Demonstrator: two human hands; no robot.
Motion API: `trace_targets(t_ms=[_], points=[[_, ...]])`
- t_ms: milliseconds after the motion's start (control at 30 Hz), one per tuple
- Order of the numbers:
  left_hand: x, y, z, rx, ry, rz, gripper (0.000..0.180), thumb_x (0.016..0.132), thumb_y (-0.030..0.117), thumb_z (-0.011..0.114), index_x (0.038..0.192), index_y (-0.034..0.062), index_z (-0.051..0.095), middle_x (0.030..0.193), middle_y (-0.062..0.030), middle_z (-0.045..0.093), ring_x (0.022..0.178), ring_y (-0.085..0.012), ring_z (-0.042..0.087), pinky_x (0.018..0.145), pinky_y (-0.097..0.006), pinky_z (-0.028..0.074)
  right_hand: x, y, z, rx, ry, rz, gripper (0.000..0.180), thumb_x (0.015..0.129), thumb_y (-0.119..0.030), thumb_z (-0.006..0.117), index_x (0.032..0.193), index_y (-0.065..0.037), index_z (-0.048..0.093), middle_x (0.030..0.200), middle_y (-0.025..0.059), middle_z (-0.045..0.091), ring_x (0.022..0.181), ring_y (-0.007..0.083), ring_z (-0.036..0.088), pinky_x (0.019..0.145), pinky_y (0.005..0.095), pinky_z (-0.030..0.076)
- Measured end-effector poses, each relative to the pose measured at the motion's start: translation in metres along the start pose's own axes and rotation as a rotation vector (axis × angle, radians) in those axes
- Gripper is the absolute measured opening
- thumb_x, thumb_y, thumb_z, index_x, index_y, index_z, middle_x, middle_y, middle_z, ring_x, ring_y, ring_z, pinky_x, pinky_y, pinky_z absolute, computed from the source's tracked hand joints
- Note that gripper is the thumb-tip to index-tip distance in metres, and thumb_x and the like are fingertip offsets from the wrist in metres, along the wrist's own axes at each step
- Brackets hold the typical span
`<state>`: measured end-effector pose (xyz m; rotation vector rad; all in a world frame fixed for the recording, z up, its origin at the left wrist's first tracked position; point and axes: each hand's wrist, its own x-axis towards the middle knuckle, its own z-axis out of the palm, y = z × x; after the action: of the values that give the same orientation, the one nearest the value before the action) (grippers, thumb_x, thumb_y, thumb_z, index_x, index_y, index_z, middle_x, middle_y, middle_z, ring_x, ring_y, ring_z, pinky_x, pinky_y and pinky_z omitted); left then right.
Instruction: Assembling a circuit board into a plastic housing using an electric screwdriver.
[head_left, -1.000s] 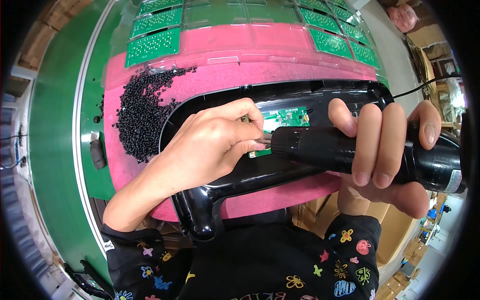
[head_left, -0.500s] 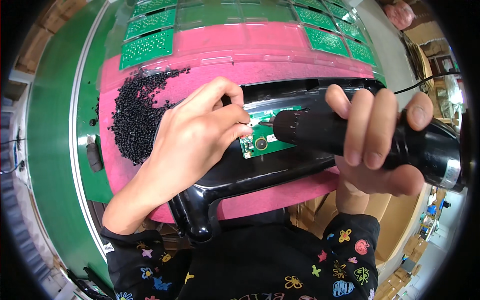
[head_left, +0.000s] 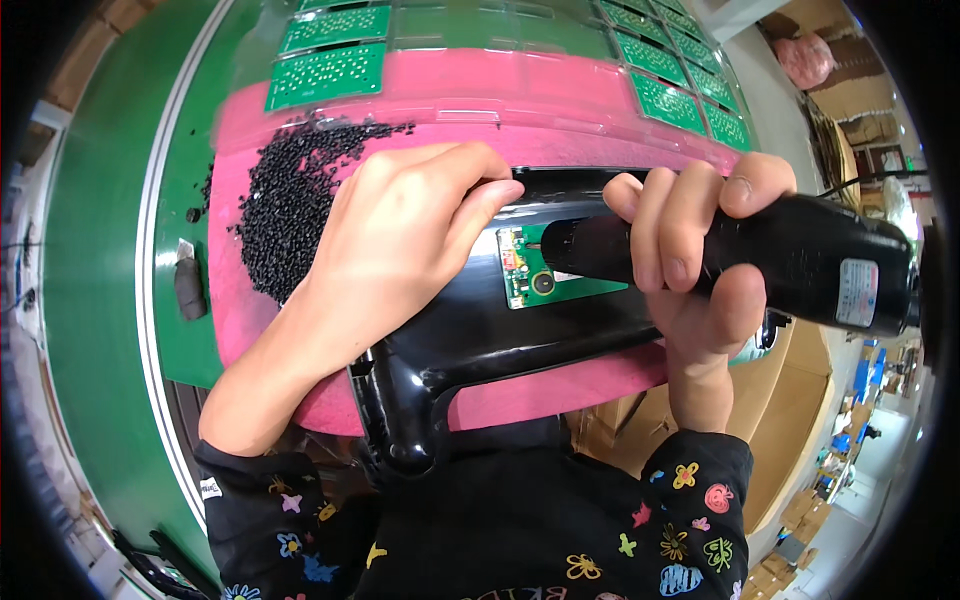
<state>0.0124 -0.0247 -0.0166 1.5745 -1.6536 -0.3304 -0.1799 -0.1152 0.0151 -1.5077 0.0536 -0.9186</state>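
A black electric screwdriver point(head_left: 800, 250) lies across my right hand point(head_left: 690, 240), whose fingers are wrapped round its body. Its bit points left, at the upper left part of a green circuit board point(head_left: 520, 290). The board rests in a glossy black plastic housing point(head_left: 480, 345), partly covered by the screwdriver. Over the left part of the housing is my left hand point(head_left: 410, 220). Its thumb and index finger are pinched together close to the housing's far edge, just off the board. Whether anything small is between them I cannot make out.
Left of the housing, a heap of small black screws point(head_left: 290, 215) lies on the pink mat point(head_left: 240, 340). Clear plastic trays point(head_left: 450, 105) with green circuit boards point(head_left: 325, 75) stand at the back. A dark wrapped roll point(head_left: 189, 285) lies farther left. A cardboard box point(head_left: 780, 400) stands below right.
My left fingers have left the circuit board and moved up to the housing's far edge. The screwdriver has tilted in my right hand, its bit still at the board. The view has shifted slightly.
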Motion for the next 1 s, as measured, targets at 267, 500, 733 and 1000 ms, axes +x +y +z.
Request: trace_targets(t_ms=[267,500,733,1000], points=[[-0.001,-0.003,0.000,-0.028,0.016,0.002,0.011,0.086,0.010,0.069,0.089,0.0003,0.064,0.077,-0.0129,0.066,0.065,-0.0273,0.065,0.059,-0.034,0.050,0.022,0.001,0.013,-0.129,-0.014,0.122,0.040,0.090,-0.037,0.067,0.112,-0.013,0.044,0.070,-0.0025,0.046,0.061,0.0106,0.047,0.085,0.0347,0.047],[-0.002,0.001,-0.002,-0.027,-0.011,-0.019,0.010,0.089,0.010,0.065,0.090,-0.0001,0.062,0.074,-0.0175,0.065,0.067,-0.0342,0.065,0.059,-0.038,0.050,0.027,0.007,0.010,-0.110,-0.040,0.062,0.039,0.091,-0.033,0.063,0.117,-0.009,0.046,0.069,-0.0016,0.046,0.060,0.0107,0.046,0.081,0.0346,0.049],[-0.005,0.006,-0.001,-0.033,-0.137,-0.036,0.010,0.092,0.011,0.062,0.093,0.0009,0.061,0.066,-0.0187,0.062,0.063,-0.0372,0.064,0.056,-0.042,0.049,0.013,0.003,-0.001,0.148,0.146,0.004,0.037,0.090,-0.028,0.064,0.118,-0.013,0.045,0.066,0.0010,0.049,0.054,0.0127,0.046,0.069,0.0350,0.046],[-0.004,0.004,-0.001,-0.018,-0.152,-0.047,0.010,0.092,0.011,0.062,0.090,0.0007,0.062,0.063,-0.0187,0.061,0.061,-0.0367,0.063,0.055,-0.042,0.049,0.014,0.004,0.004,0.117,0.088,0.014,0.036,0.089,-0.026,0.064,0.115,-0.011,0.044,0.062,0.0000,0.046,0.050,0.0115,0.044,0.061,0.0307,0.041]])
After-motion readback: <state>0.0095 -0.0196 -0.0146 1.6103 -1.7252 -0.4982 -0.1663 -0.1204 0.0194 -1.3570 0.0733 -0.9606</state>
